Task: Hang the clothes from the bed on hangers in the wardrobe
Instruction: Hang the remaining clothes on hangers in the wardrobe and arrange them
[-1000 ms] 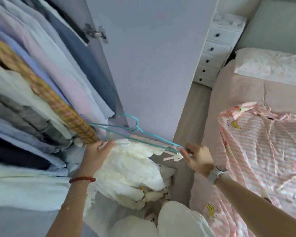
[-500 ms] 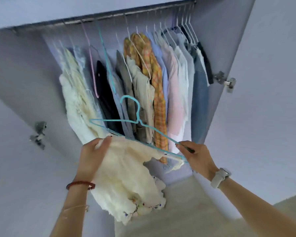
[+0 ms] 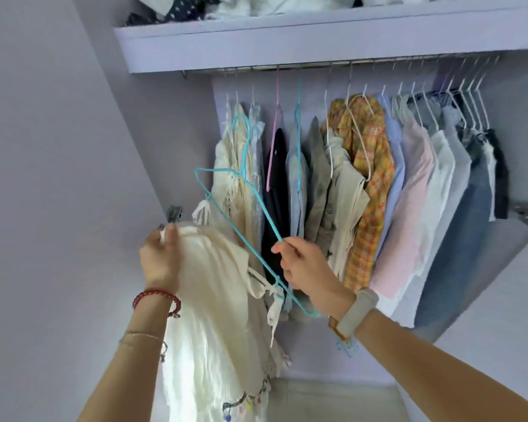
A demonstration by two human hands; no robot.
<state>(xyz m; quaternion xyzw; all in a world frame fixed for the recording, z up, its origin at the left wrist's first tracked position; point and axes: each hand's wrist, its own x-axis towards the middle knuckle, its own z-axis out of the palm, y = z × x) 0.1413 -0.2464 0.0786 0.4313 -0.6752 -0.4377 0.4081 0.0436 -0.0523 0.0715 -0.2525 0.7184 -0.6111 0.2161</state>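
my left hand (image 3: 160, 257) fingers curled, gripping cream dress (image 3: 214, 315) at 7 o'clock | my right hand (image 3: 305, 269) pinching teal hanger (image 3: 241, 202), centre | wardrobe rail (image 3: 317, 67) at 12 o'clock

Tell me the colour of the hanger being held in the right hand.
Turquoise blue: the hanger pinched by the right hand, clearest in the head view.

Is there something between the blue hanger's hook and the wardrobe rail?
Nothing visible blocks it. The teal hanger, held by the right hand, points its hook toward a bare stretch of the rail, left of the hung clothes.
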